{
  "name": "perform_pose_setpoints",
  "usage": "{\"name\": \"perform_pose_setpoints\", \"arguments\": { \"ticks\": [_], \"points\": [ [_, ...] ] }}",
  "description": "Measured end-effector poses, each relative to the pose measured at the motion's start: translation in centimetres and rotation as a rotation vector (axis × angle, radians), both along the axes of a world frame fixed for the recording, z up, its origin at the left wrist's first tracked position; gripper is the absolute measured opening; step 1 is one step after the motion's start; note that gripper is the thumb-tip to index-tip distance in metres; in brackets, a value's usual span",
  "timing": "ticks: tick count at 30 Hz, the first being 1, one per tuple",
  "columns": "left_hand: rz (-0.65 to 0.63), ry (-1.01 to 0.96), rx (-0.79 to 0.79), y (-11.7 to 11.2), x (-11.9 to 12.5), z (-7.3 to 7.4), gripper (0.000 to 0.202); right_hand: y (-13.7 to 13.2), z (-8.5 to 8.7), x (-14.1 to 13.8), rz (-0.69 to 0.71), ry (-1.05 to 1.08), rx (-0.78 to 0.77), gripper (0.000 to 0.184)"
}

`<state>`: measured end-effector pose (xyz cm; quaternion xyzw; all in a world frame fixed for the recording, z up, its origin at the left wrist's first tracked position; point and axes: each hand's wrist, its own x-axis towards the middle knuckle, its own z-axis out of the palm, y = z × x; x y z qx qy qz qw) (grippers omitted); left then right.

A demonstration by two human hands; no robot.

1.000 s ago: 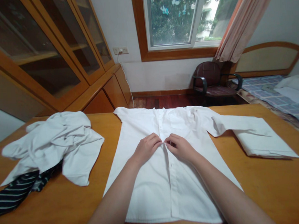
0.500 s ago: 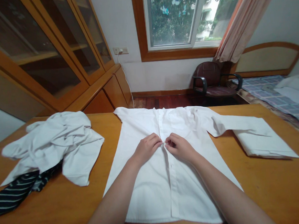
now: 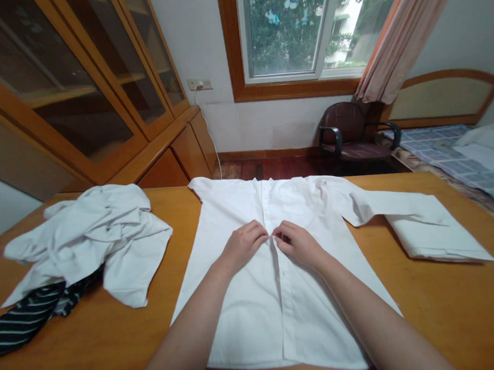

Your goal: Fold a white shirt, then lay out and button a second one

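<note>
A white button-up shirt (image 3: 239, 305) lies spread on the wooden table, its collar end at the far edge and its hem toward me. My left hand (image 3: 245, 243) pinches the front opening from the left, about halfway down. From the right, my right hand (image 3: 296, 242) is closed on the button strip at the same spot, fingertips almost meeting the left ones. The button between them is too small to make out. Below the hands the two front edges lie slightly apart. One sleeve (image 3: 398, 204) stretches to the right, over a folded white garment (image 3: 443, 238).
A crumpled white garment (image 3: 101, 236) lies on the table (image 3: 445, 312) at the left, with a black striped tie (image 3: 22, 322) partly under it. Beyond the table stand a glass-door cabinet (image 3: 140, 133), an armchair (image 3: 349, 131) and a bed (image 3: 453, 151).
Both hands keep their pinch at the same place on the shirt front, with only a tiny shift of the fingers. Everything else stays as it was.
</note>
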<state>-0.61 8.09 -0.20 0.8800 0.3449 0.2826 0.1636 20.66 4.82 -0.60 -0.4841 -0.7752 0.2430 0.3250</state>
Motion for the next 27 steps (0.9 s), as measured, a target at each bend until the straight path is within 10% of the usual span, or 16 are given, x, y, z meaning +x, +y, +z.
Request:
{"name": "perform_pose_setpoints", "arguments": {
  "ticks": [27],
  "points": [
    [-0.016,-0.014,0.016,0.03,0.0,-0.11,0.016,0.01,-0.36,0.05,-0.031,0.018,-0.006,0.005]
  ]
}}
